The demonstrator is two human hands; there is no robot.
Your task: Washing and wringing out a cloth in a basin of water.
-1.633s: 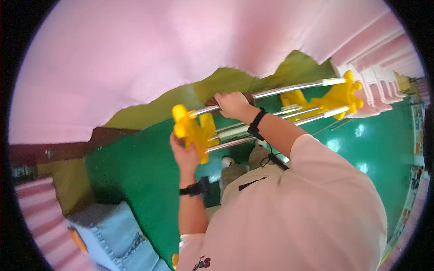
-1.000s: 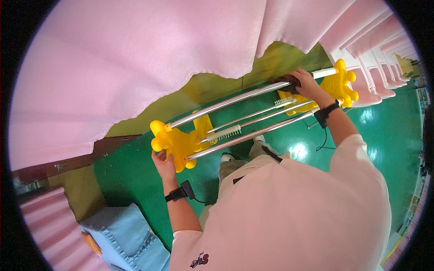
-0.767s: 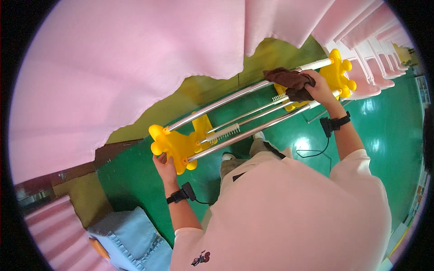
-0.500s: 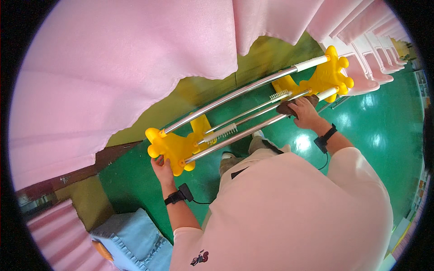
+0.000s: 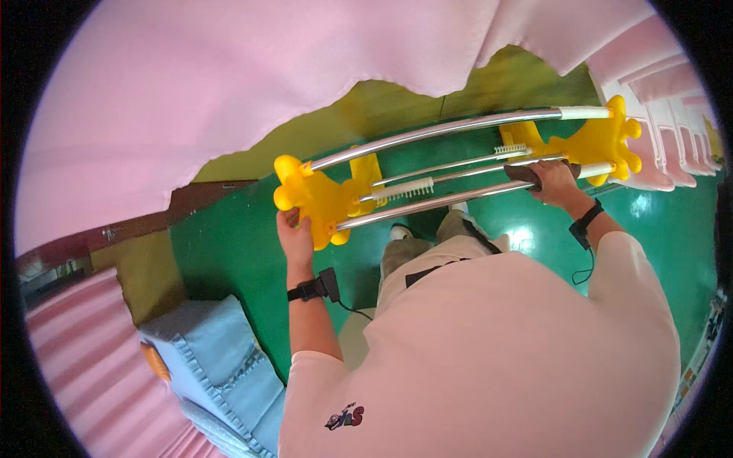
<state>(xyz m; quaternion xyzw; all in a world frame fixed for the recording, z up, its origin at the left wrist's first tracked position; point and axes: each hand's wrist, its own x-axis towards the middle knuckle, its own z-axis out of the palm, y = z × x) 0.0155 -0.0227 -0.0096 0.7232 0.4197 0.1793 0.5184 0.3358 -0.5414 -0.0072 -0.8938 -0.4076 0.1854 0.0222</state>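
A rack of shiny metal rails (image 5: 458, 123) with yellow knobbly plastic end pieces stretches across in front of me. Its left end piece (image 5: 321, 200) is gripped at the outer edge by my left hand (image 5: 295, 238), the fingers partly hidden behind the plastic. Toward the right end piece (image 5: 599, 145), my right hand (image 5: 556, 183) is closed around a dark brown cloth (image 5: 524, 175), which lies against the rails nearest me. White comb-like toothed strips (image 5: 405, 189) sit on the inner rails.
Pink curtain-like fabric (image 5: 252, 84) hangs along the far side. Pink chairs (image 5: 660, 153) stand in a row at the far right. A light-blue cloth-covered piece (image 5: 217, 351) is at lower left, on the green floor (image 5: 221, 237). My feet are just below the rack.
The rack and both hands now appear farther right in view, the left end higher and the right end slightly lower. Both hands keep their holds.
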